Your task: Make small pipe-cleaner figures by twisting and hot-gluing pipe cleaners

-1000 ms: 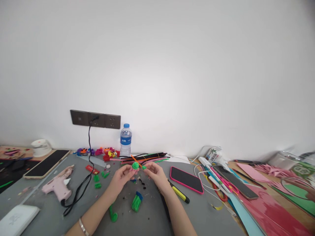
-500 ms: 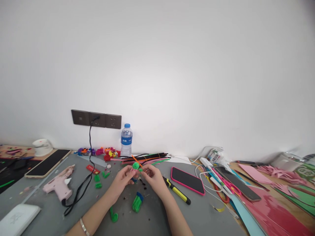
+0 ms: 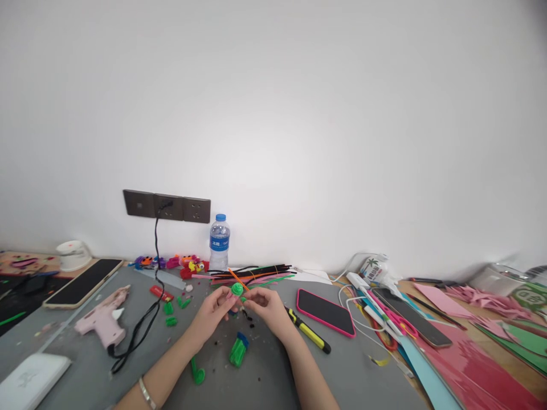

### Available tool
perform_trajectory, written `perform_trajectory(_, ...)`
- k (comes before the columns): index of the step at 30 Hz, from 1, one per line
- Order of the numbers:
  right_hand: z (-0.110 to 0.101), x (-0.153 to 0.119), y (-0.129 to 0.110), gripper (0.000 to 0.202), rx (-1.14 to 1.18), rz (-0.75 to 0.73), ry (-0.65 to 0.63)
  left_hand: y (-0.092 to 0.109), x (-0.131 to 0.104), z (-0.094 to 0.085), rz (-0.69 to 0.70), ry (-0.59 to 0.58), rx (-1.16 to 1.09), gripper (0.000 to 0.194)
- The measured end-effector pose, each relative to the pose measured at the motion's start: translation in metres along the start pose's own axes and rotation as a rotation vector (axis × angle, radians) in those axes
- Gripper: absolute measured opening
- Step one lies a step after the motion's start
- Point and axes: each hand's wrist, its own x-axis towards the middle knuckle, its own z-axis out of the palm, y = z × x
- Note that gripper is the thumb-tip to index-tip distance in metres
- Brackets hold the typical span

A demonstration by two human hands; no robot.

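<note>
Between thumb and fingers, my left hand point(image 3: 217, 310) grips a green pipe-cleaner coil point(image 3: 236, 288), wound into a small round spiral. My right hand point(image 3: 264, 306) is closed in a pinch at the coil's right side, on a short green end point(image 3: 243, 299) of it. A folded green pipe-cleaner bundle with a blue end point(image 3: 239, 350) lies on the grey mat point(image 3: 265, 393) below my hands. Left of it, partly behind my left forearm, is a green pipe cleaner with a curled tip point(image 3: 198, 373). Small black bits point(image 3: 251, 326) lie under my fingers.
Pipe cleaners point(image 3: 256, 275) lie beyond my hands, near a water bottle point(image 3: 219, 245). At left are a pink glue gun point(image 3: 102, 319) and its black cord. A yellow-black cutter point(image 3: 311, 334) and pink-edged phone point(image 3: 325, 311) lie right, then scissors point(image 3: 395, 316) and coloured sheets point(image 3: 478, 364).
Both hands stay at nearly the same place. The green coil has turned slightly and shifted a little to the right, and my right fingers have moved slightly.
</note>
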Motion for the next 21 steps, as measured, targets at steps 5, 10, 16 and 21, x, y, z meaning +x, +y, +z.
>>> perform_trajectory(5,-0.004,-0.001,-0.001,0.024,0.097,0.054,-0.019,0.001,0.000,0.000,0.011,-0.031,-0.021,0.039)
perform_trajectory(10,-0.010,-0.003,-0.001,0.027,0.217,0.162,-0.038,-0.001,0.001,-0.001,0.031,-0.058,-0.018,0.039)
perform_trajectory(16,-0.016,0.000,0.002,0.029,0.324,0.149,0.131,0.000,0.000,-0.002,-0.016,-0.052,0.014,0.042)
perform_trajectory(21,-0.016,0.004,0.007,0.033,0.329,0.125,0.192,0.000,0.000,-0.003,-0.016,-0.046,0.055,0.043)
